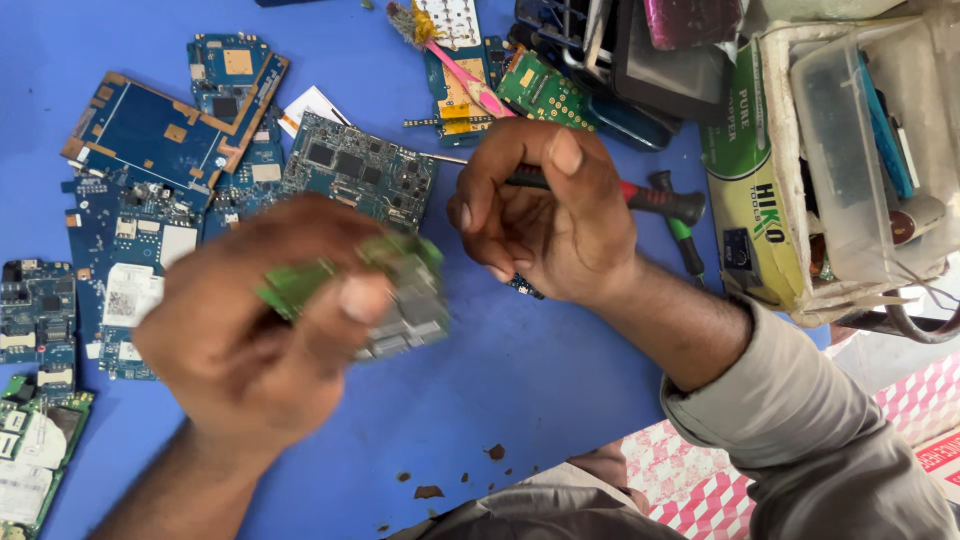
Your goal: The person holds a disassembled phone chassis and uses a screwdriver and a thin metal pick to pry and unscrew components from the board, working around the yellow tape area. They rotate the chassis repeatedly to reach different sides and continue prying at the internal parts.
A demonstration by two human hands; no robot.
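Two hands were over the blue tabletop [520, 390]. My left hand [255, 340] was blurred, fingers pinched around a small green circuit board [385, 290] with grey metal shields, held up off the surface near the middle. My right hand [545, 215] was closed around a screwdriver with a black-and-red handle [650, 198]; its tip end was hidden inside my fist, just right of the board. Open blue surface lay below and between my hands, only a few brown flecks [430, 490] near the near edge. To the left and behind, loose blue circuit boards [150, 130] crowded the top, some overlapping, running to the left edge. At the right, a cardboard box of tools [760, 200] sat close beside my right wrist.
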